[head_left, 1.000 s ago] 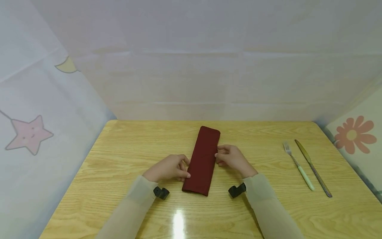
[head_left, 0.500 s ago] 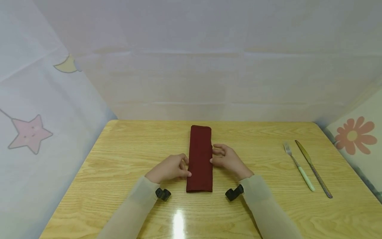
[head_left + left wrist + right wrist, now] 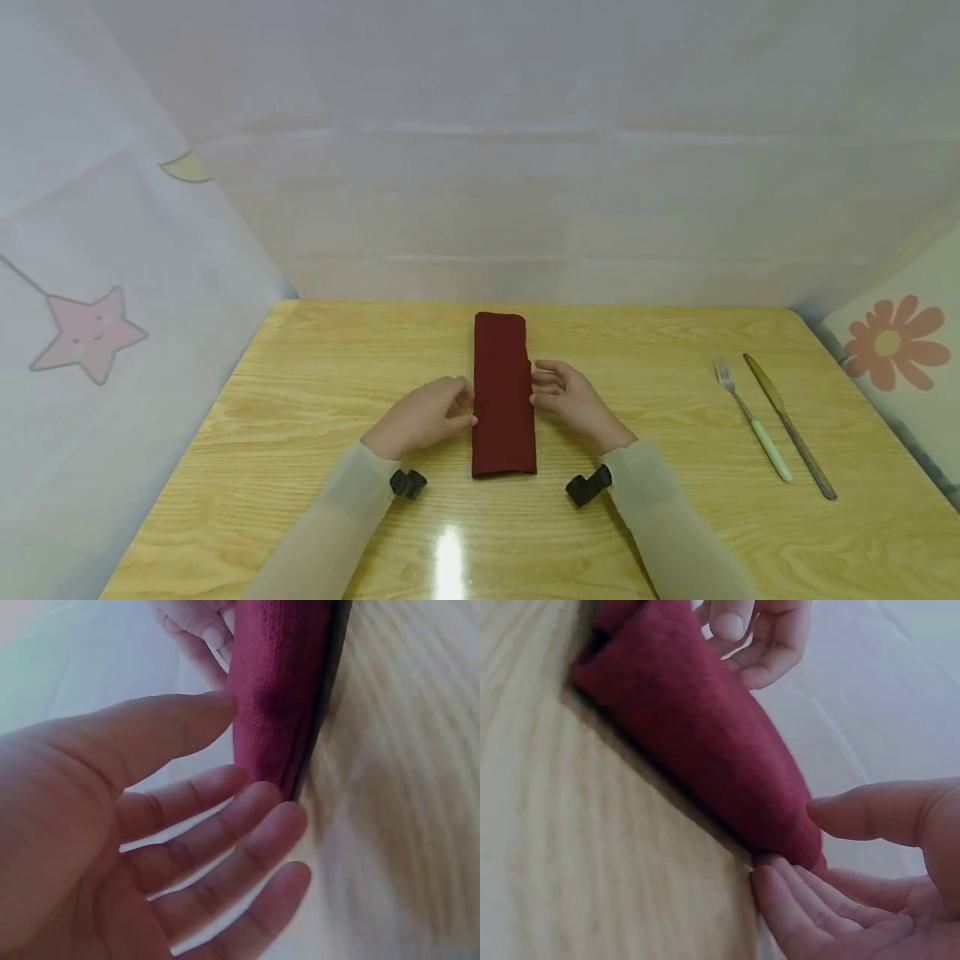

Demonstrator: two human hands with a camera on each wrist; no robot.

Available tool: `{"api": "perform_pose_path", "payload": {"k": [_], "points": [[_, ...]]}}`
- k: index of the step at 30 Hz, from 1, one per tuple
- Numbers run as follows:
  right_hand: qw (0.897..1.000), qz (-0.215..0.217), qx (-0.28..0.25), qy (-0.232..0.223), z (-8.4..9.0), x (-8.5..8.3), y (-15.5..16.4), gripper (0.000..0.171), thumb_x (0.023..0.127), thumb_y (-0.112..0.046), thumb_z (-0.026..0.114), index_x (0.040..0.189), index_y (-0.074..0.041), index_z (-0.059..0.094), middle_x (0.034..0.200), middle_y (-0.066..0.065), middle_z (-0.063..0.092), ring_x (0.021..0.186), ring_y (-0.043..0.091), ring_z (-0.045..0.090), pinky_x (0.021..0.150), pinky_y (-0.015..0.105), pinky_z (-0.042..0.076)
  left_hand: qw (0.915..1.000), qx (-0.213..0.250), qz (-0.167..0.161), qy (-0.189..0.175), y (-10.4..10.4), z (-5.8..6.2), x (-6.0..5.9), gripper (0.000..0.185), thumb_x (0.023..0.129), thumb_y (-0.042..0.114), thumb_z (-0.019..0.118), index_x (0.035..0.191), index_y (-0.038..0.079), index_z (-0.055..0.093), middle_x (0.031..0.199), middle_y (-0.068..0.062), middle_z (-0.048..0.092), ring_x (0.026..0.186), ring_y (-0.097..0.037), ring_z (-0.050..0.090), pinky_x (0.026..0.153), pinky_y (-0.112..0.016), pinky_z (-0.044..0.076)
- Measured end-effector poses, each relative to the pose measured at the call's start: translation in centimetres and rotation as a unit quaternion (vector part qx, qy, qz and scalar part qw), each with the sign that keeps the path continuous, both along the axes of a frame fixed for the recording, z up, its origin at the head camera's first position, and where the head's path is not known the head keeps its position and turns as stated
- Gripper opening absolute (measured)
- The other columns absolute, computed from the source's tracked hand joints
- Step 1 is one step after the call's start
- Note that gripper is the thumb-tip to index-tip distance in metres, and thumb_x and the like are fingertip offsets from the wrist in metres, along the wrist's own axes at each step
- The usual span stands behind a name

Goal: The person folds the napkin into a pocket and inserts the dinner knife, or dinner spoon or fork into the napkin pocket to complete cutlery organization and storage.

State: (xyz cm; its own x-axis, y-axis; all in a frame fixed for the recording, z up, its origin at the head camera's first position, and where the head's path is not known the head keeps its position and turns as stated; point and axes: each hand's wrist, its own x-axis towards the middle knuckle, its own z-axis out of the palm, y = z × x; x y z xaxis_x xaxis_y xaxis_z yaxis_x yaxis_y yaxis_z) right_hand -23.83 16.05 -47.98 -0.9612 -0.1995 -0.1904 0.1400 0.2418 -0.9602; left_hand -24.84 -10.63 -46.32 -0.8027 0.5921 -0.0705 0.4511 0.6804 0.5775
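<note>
A dark red cloth [image 3: 502, 392], folded into a long strip, lies on the wooden table with its length running away from me. At its left edge is my left hand [image 3: 423, 417], thumb tip right at the cloth and fingers loosely bent. The left wrist view shows those fingers [image 3: 217, 862] spread and relaxed beside the fold. My right hand [image 3: 577, 404] is at the right edge, a little farther up. In the right wrist view its fingers [image 3: 802, 900] reach straight to the cloth's side, with the thumb [image 3: 877, 814] near the top surface.
To the right lie a fork [image 3: 753, 421] with a pale green handle and a table knife [image 3: 787, 425], side by side. A pale curtain [image 3: 480, 217] stands behind the table [image 3: 315, 358] and along its sides.
The folded cloth has turned from slanting to nearly straight and shifted slightly left at its far end. My right hand moved left with it; my left hand slid slightly up the edge.
</note>
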Motion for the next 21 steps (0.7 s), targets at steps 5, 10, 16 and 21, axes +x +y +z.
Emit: {"api": "perform_pose_path", "payload": {"k": [5, 10, 16, 21], "points": [[1.0, 0.011, 0.004, 0.022, 0.9, 0.1, 1.4, 0.06, 0.1, -0.008, 0.061, 0.154, 0.0, 0.035, 0.144, 0.025, 0.05, 0.124, 0.039, 0.058, 0.1, 0.045, 0.052, 0.9982, -0.004, -0.026, 0.054, 0.2, 0.8, 1.0, 0.031, 0.103, 0.022, 0.063, 0.129, 0.006, 0.061, 0.125, -0.009, 0.063, 0.117, -0.025, 0.06, 0.101, -0.042, 0.05], [0.998, -0.005, 0.025, 0.062, 2.5, 0.5, 4.2, 0.049, 0.102, -0.014, 0.062, 0.146, 0.003, 0.047, 0.137, 0.027, 0.053, 0.119, 0.041, 0.06, 0.097, 0.05, 0.053, 0.9832, 0.005, -0.08, 0.164, 0.3, 0.7, 2.8, 0.038, 0.104, 0.012, 0.059, 0.14, 0.002, 0.055, 0.14, -0.017, 0.055, 0.131, -0.034, 0.053, 0.108, -0.044, 0.045], [0.976, -0.032, 0.173, 0.128, 4.4, 1.2, 9.6, 0.04, 0.105, -0.018, 0.057, 0.141, 0.0, 0.054, 0.133, 0.025, 0.056, 0.116, 0.041, 0.059, 0.093, 0.052, 0.054, 0.9625, -0.032, -0.129, 0.236, 1.1, 0.7, 4.7, 0.05, 0.105, 0.015, 0.058, 0.151, 0.002, 0.045, 0.154, -0.023, 0.042, 0.145, -0.039, 0.037, 0.114, -0.05, 0.037], [0.938, -0.057, 0.313, 0.139, 5.5, 1.8, 14.5, 0.039, 0.107, -0.023, 0.053, 0.138, 0.002, 0.055, 0.131, 0.027, 0.057, 0.115, 0.045, 0.059, 0.085, 0.056, 0.054, 0.9645, -0.077, -0.162, 0.194, 1.7, 0.5, 6.2, 0.057, 0.108, 0.029, 0.052, 0.158, 0.008, 0.036, 0.162, -0.018, 0.032, 0.151, -0.035, 0.024, 0.119, -0.049, 0.029]]}}
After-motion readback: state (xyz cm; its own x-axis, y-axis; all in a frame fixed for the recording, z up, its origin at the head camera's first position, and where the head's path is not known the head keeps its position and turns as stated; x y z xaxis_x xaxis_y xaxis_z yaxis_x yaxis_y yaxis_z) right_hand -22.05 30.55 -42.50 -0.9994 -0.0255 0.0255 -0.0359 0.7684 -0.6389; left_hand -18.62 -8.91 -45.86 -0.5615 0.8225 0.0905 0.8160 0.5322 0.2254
